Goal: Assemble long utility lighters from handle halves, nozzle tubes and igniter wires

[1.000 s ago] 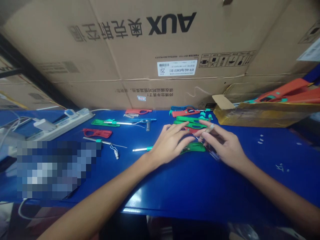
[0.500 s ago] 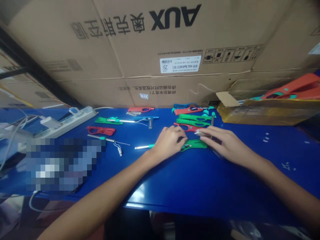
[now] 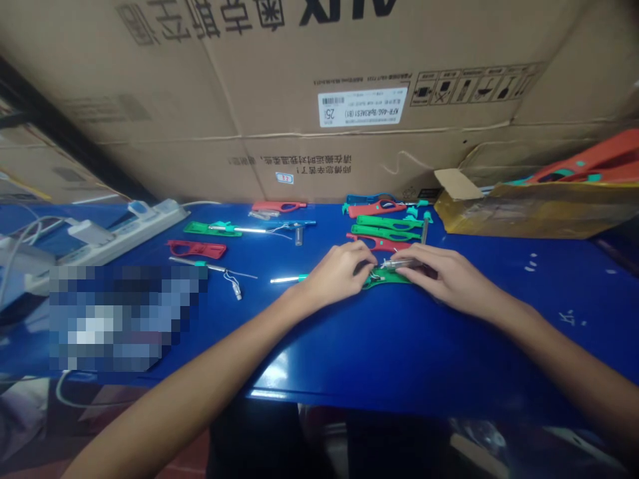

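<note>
My left hand [image 3: 339, 274] lies over a green lighter half-shell [image 3: 397, 277], its thumb and fingertips pinched near thin wires there. From under that hand a metal lighter tube [image 3: 287, 279] with a teal collar points left. In my right hand [image 3: 446, 269] a small clear cylinder [image 3: 397, 264], like a fuel tank, is pinched just above the green half-shell. The fingers partly cover the cylinder. A red lighter shell [image 3: 384, 244] lies just behind both hands.
Several green shells [image 3: 387, 221] and an orange-red lighter [image 3: 374, 207] lie behind. At left are a dark red shell [image 3: 210, 249], a wired metal tube [image 3: 207, 265] and a power strip [image 3: 114, 243]. A taped carton [image 3: 539, 216] of lighter parts stands right, before a large cardboard box [image 3: 279, 80].
My right hand has moved slightly left, bringing the clear cylinder closer to my left hand and over the green half-shell. The camera view has shifted a little.
</note>
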Demonstrator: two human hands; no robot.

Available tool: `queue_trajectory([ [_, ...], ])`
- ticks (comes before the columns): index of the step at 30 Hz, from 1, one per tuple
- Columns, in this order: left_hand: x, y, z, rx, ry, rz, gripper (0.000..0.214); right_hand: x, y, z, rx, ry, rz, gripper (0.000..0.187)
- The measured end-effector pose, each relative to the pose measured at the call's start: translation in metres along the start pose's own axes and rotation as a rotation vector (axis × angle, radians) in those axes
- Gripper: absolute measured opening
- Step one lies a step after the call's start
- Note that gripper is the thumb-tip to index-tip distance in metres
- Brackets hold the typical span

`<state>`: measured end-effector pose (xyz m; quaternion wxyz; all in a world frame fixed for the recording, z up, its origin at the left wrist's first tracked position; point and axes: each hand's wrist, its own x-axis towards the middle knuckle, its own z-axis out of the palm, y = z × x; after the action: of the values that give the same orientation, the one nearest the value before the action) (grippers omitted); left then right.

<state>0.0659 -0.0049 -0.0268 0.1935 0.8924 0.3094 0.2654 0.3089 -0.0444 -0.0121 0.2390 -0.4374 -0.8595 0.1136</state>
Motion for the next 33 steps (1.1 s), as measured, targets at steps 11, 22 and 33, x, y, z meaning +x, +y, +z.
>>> queue_trajectory([
  [11,0.0004,-0.0013,0.0003,-0.053,-0.009,0.004,0.018,-0.0012,-0.0019,0.0036,-0.093,-0.009,-0.006,0.026],
  [22,0.0009,-0.0008,0.0008,-0.061,-0.020,-0.006,0.019,-0.0010,0.0008,0.0046,-0.061,-0.009,0.014,0.027],
  [33,0.0009,-0.0020,0.0020,-0.079,-0.009,0.007,0.021,-0.0015,0.0003,0.0050,-0.089,-0.003,-0.008,0.027],
])
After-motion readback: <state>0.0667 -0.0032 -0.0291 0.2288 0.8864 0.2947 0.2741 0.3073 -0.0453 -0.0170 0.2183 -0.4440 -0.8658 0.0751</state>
